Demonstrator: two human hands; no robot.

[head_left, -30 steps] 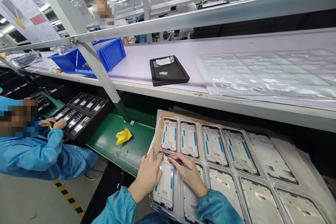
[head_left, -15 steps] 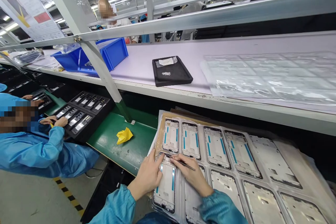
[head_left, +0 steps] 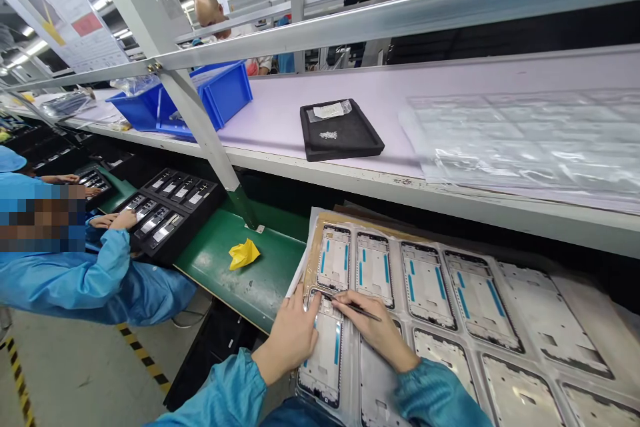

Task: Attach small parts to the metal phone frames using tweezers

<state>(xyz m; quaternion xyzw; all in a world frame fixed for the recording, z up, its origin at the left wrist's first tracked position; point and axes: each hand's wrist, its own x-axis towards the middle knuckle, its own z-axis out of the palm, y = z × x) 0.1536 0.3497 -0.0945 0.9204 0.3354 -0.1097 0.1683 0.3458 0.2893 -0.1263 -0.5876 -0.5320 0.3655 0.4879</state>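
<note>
My right hand (head_left: 375, 327) grips slim dark tweezers (head_left: 364, 311), their tip end at the top of a phone middle frame (head_left: 323, 353). On the upper left edge of that same frame rest the fingers of my left hand (head_left: 290, 333); they are stretched out and hold nothing. Blue strips run along both sides of this frame. It lies in the near left pocket of a clear plastic tray (head_left: 395, 320). Behind it, several frames with blue strips (head_left: 334, 257) fill the far row. Plain metal frames without strips (head_left: 523, 390) sit further right. My fingers hide the exact contact point.
Above the tray runs a shelf (head_left: 280, 123) with a black foam tray (head_left: 345, 140) of tiny pieces, blue bins (head_left: 225, 97) and clear plastic trays (head_left: 530, 140). Yellow crumpled paper (head_left: 244, 254) lies on the green bench (head_left: 215, 247). A co-worker's hands (head_left: 120, 219) are over a black phone tray (head_left: 175, 213).
The view has shifted slightly, so the bench scene sits a little further right. Both hands stay at the same frame, with the tweezers still at its top end.
</note>
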